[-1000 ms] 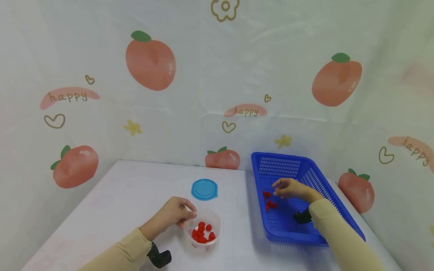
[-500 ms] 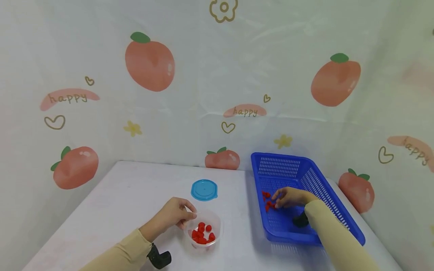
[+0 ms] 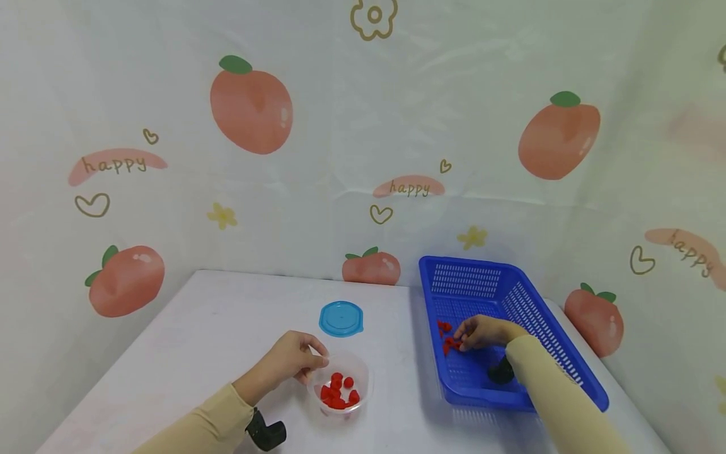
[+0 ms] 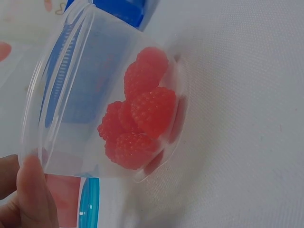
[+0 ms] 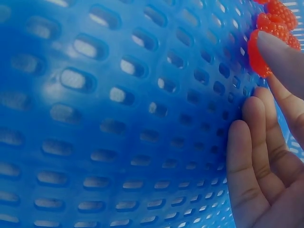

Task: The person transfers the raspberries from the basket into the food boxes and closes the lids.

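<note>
My left hand [image 3: 293, 354] pinches the rim of a clear plastic tub [image 3: 363, 371] between thumb and fingers. Several red raspberries [image 4: 154, 111] lie at the bottom of the tub, which stands on the table. Inside the blue perforated basket [image 3: 482, 398], my right hand [image 3: 484, 331] is down at the floor. Its thumb and index finger close on a red raspberry [image 5: 258, 58] in the right wrist view, while the other fingers lie against the basket floor. More raspberries [image 3: 444, 326] rest along the basket's left side, right beside the fingertips.
A blue lid [image 3: 341, 319] lies on the white table [image 3: 244, 302] behind the tub. The basket stands at the right, its raised walls around the right hand. A fruit-printed curtain [image 3: 317, 126] hangs at the back.
My right hand has come down inside the basket to the raspberries, its thumb and finger now around one. The left hand and the tub have stayed put.
</note>
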